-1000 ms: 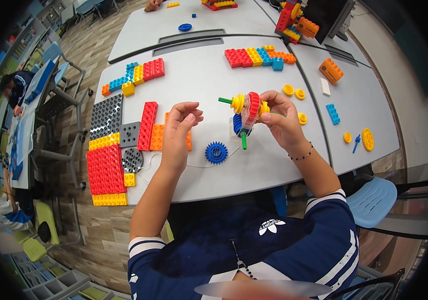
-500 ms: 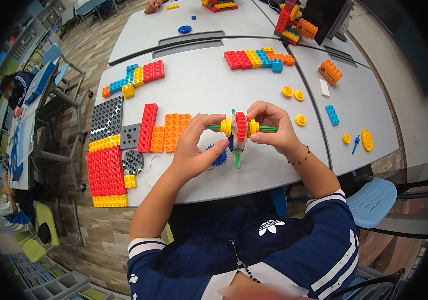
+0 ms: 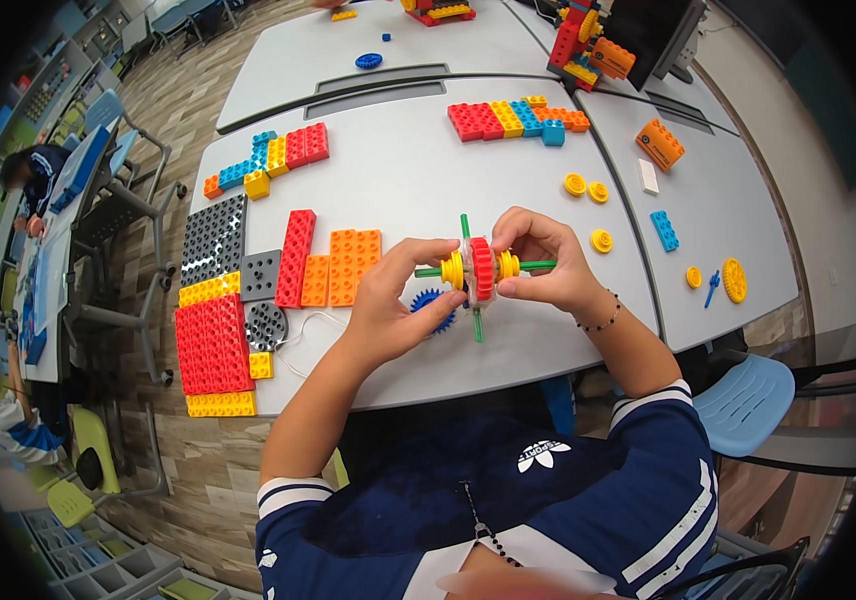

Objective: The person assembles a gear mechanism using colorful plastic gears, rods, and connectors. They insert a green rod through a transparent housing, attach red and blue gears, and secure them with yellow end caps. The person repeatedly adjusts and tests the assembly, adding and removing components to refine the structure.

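The red gear [image 3: 484, 268] is held over the table [image 3: 388, 180], in the air between both hands, with a yellow hub on each side and green rods through the build. The left hand [image 3: 388, 305], at eight o'clock from the gear, pinches the left hub [image 3: 452, 270] between thumb and fingers. The right hand [image 3: 553, 262], at three o'clock, grips the right hub [image 3: 510, 264], with the crosswise rod [image 3: 428, 272] running out past its fingers. The second rod [image 3: 478, 328] points to twelve and six.

Uneven pressure from the two pinches could slide a hub askew or push the crosswise rod out of line. If either grip loosens, the build could tip and drop, since no support shows beneath it. The blue gear [image 3: 431, 310], at eight o'clock and partly hidden by the left hand, could be knocked aside if that hand dips. The white cord [image 3: 288, 350], farther out at eight, could snag the left forearm if it sweeps outward. The loose wheels [image 3: 601, 240], around two, lie apart from the right hand.
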Tool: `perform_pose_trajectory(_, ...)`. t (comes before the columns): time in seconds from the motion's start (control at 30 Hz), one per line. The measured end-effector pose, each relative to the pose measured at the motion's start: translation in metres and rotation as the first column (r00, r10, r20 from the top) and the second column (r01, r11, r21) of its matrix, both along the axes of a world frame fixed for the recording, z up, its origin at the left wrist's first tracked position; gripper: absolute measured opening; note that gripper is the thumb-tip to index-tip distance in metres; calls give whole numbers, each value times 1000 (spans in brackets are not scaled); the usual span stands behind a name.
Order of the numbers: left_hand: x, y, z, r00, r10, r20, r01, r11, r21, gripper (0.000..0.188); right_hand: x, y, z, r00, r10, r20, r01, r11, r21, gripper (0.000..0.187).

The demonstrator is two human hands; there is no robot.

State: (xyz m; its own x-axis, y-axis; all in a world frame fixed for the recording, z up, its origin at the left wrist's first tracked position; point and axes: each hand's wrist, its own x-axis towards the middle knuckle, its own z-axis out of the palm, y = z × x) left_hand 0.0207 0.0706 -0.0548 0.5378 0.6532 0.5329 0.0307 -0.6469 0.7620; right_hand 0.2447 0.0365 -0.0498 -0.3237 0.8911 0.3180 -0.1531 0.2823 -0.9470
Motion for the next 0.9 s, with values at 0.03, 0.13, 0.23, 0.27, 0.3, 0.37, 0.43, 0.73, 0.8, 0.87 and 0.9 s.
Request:
perform_pose_trajectory(0.03,0,0,0,1000,-1,-1,1,1000,-2,43,0,0,0,1000,-1,4,1,1000,-8,32)
perform_pose_trajectory(0.13,1,-1,0,1000,-10,1,10,1000,-14,43,0,-1,-1,1000,-5,0,5,1000,-24,33)
perform_pose_trajectory(0.23,1,0,-1,1000,-16,0,16,1000,-18,43,0,-2,-2,1000,-14,0,14,999,-43,35)
perform_pose_trajectory(0.27,1,0,-1,1000,-17,-1,17,1000,-17,43,0,-2,-2,1000,-14,0,14,999,-42,35)
perform_pose_trajectory(0.3,1,0,-1,1000,-17,-5,17,1000,-20,43,0,-2,-2,1000,-13,-4,13,999,-45,35)
perform_pose_trajectory(0.37,1,-1,-2,1000,-17,-12,16,1000,-23,43,0,-2,-2,1000,-14,5,14,999,-45,35)
perform_pose_trajectory(0.43,1,-1,-2,1000,-10,-11,10,1000,-25,43,0,-2,-2,1000,-14,6,15,999,-40,35)
perform_pose_trajectory(0.73,2,-2,-1,1000,-8,-18,7,999,-32,44,-1,-4,0,1000,-13,6,13,1000,-25,32)
perform_pose_trajectory(0.8,3,-3,0,1000,-2,-26,2,1000,-21,44,-1,-5,0,1000,-9,-6,9,999,-32,32)
perform_pose_trajectory(0.87,3,-4,1,999,-2,-50,2,1000,-2,44,-1,-5,0,1000,-5,-4,5,998,-55,32)
perform_pose_trajectory(0.9,3,-3,1,999,-8,-52,8,1000,11,44,-1,-6,-1,1000,-3,-2,3,998,-66,32)
